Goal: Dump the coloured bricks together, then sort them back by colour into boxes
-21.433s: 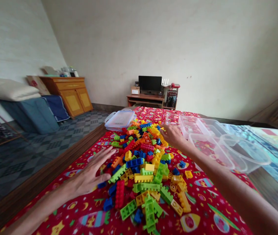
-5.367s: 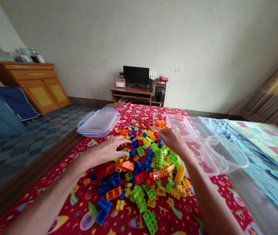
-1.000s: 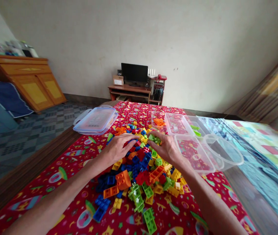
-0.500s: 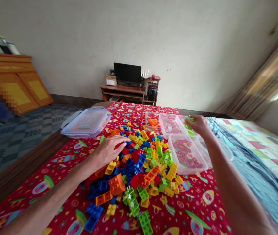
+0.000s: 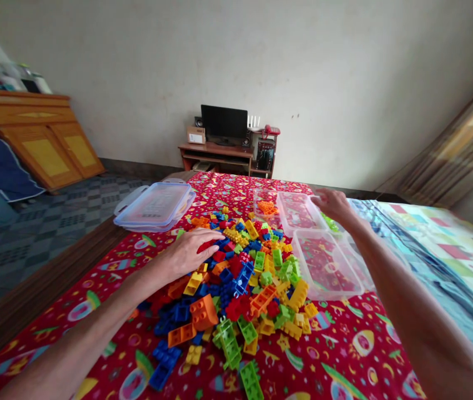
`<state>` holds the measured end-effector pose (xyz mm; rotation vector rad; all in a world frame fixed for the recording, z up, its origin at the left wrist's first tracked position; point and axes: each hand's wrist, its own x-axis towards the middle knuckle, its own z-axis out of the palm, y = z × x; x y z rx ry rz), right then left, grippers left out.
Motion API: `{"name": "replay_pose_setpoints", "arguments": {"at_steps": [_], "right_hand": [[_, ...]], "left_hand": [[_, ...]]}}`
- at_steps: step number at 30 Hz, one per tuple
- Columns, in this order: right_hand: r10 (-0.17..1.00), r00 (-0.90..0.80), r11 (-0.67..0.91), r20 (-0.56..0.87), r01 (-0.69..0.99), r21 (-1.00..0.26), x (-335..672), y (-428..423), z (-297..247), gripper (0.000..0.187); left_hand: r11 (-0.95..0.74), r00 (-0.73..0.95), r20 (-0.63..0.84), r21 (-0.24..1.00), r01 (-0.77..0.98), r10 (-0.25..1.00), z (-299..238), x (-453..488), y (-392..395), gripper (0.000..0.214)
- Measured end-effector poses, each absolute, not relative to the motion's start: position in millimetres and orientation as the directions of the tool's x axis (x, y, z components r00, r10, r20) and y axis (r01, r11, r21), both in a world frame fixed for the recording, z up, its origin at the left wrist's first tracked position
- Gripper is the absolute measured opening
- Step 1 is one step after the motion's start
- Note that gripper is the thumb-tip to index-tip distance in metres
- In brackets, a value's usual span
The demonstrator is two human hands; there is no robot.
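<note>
The left hand (image 5: 189, 250) was at the bricks (image 5: 242, 279), mid-frame; the right hand (image 5: 333, 204) hung near green pieces (image 5: 331, 223) and boxes (image 5: 332, 292), right of centre. Lids (image 5: 155, 204) lay left of centre.

Bricks (image 5: 243, 279) centre on cloth (image 5: 336, 355); lids (image 5: 157, 205) left, tubs (image 5: 336, 294) right, desk (image 5: 215, 148) behind.

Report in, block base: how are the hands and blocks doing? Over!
Left hand open at the block pile. Right hand over the clear boxes, grip unclear. Orange blocks in one, green blocks in another. Right arm hiding part of the boxes.
</note>
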<state>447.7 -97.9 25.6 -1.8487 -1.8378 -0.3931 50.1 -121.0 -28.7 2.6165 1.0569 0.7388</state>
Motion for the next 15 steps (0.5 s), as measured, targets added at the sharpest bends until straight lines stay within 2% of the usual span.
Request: {"name": "replay_pose_setpoints", "arguments": {"at_steps": [2,4,7,9,12,15], "right_hand": [[0.874,0.042,0.117,0.484,0.949,-0.292,410,-114,30,0.031],[0.894,-0.073,0.285,0.441,0.854,-0.436,371,-133,28,0.032],[0.914,-0.225,0.394,0.338,0.687,-0.61,321,-157,15,0.028],[0.91,-0.298,0.414,0.289,0.705,-0.576,298,-165,3,0.023],[0.907,-0.384,0.421,0.175,0.807,-0.415,279,-171,-11,0.021],[0.901,-0.419,0.431,0.111,0.838,-0.334,275,-174,-20,0.038]], "left_hand": [[-0.716,0.645,0.314,0.369,0.593,0.697,-28,48,-121,0.037],[-0.72,0.674,0.267,0.362,0.592,0.689,-25,48,-123,0.038],[-0.742,0.71,0.247,0.361,0.565,0.66,-23,50,-129,0.036],[-0.751,0.718,0.25,0.361,0.553,0.649,-24,53,-132,0.035],[-0.748,0.713,0.249,0.345,0.567,0.656,-26,56,-134,0.035],[-0.723,0.674,0.268,0.324,0.61,0.689,-29,57,-134,0.036]]}}
